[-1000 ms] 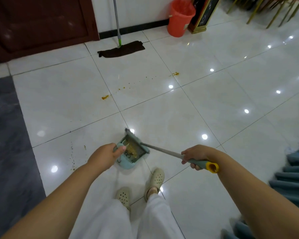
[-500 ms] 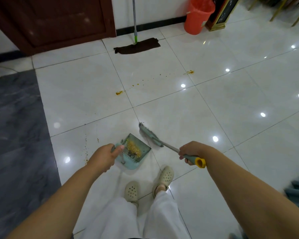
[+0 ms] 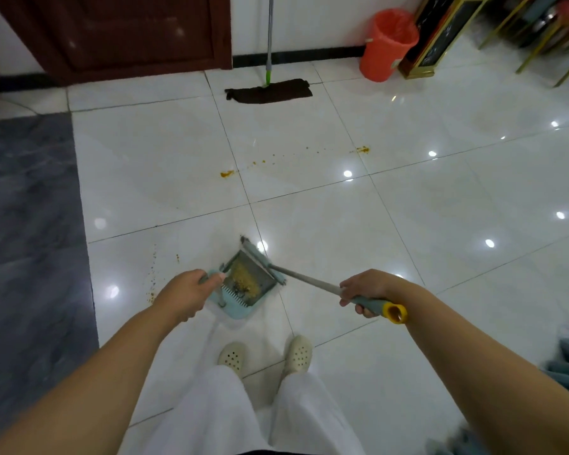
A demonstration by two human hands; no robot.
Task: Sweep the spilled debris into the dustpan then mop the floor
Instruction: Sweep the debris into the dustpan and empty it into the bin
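1. Marble-grey flooring (image 3: pixel 23 241) fills the left edge of the frame; beside it begins the glossy white tile floor (image 3: pixel 440 224) that runs across the rest.
2. Specks of spilled debris (image 3: pixel 152 277) lie in a thin vertical trail at lower left of centre, near the grey border and just left of my left hand.
3. My left hand (image 3: pixel 188 295), below centre, has its fingers curled round the grey handle of the dustpan (image 3: pixel 243 287), thumb on top.
4. The dustpan is pale blue and sits on the floor just ahead of my shoes (image 3: pixel 263 356); a heap of yellow-brown crumbs lies inside it, next to its comb teeth.
5. The broom (image 3: pixel 263 261) has its blue-grey head lying across the far lip of the dustpan, touching it; its grey shaft slants down to the right.
6. Two orange blobs with a dotted line of crumbs between them lie on the tiles at mid-frame: one left of centre (image 3: pixel 226 174), the other right of centre (image 3: pixel 363 149), both well apart from the dustpan.
7. At top centre, a mop (image 3: pixel 269 90) with a dark flat pad rests on the floor, its pole leaning on the wall beside a dark red door (image 3: pixel 119 31).
8. My right hand (image 3: pixel 365 290), lower right of centre, grips the broom's teal handle just above its yellow end cap.
9. At upper right stands an orange bucket (image 3: pixel 386 44), next to a gold-framed chalkboard sign (image 3: pixel 437 37).
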